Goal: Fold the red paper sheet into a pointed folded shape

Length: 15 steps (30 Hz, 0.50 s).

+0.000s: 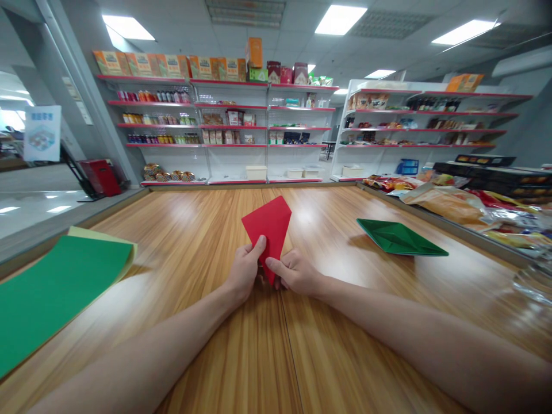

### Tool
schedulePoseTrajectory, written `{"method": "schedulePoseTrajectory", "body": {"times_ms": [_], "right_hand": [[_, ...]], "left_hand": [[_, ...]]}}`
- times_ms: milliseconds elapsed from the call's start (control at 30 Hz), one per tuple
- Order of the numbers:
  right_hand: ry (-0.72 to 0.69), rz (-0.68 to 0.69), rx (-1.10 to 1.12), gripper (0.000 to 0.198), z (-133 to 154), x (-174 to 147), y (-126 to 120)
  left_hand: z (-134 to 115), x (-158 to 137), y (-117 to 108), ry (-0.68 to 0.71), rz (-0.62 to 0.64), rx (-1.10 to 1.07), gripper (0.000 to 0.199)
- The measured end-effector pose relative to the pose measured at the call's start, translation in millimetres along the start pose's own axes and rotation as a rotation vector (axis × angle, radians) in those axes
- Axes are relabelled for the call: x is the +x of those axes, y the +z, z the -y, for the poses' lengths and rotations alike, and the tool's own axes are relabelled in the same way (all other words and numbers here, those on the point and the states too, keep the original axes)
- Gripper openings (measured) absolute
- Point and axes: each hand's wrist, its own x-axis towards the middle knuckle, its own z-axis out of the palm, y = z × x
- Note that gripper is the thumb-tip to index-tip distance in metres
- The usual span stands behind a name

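Note:
A folded sheet of red paper [272, 221], kite-shaped with its narrow point downward, is held up over the middle of the wooden table. My left hand [245, 264] grips its left edge, the thumb pressed flat on the front. Lower down, near the point, my right hand [299, 273] pinches the paper between its thumb and curled fingers. The fingers behind the paper are mostly hidden. To the right lies a folded piece of green paper [401, 237] with crease lines across it. Sheets of green paper [64, 287], with a yellowish sheet beneath, lie at the left.
The wooden table [207, 230] has a raised edge. Snack packets [452, 207] and black boxes [495, 172] are beyond its right side. A clear, shiny object [535, 282] sits at the right edge. Stocked shelves [233, 126] stand behind the table.

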Motion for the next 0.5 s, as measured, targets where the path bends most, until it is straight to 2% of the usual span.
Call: {"method": "schedulePoseTrajectory", "body": {"times_ms": [167,400,500], "right_hand": [[0.041,0.102,-0.011,0.059,3.8,-1.6,-0.8],[0.104,0.109,0.235,0.059,-2.9,1.6,-1.8],[0.094,0.134,0.267,0.056,-2.8,0.8,-0.9]], "left_hand": [[3.8,6.9,-1.8,0.113,-0.164,0.007,0.047],[1.6,1.6,0.9,0.106,-0.115,0.114,0.047],[-0.4,-0.6,2.7,0.113,-0.128,0.122,0.05]]}}
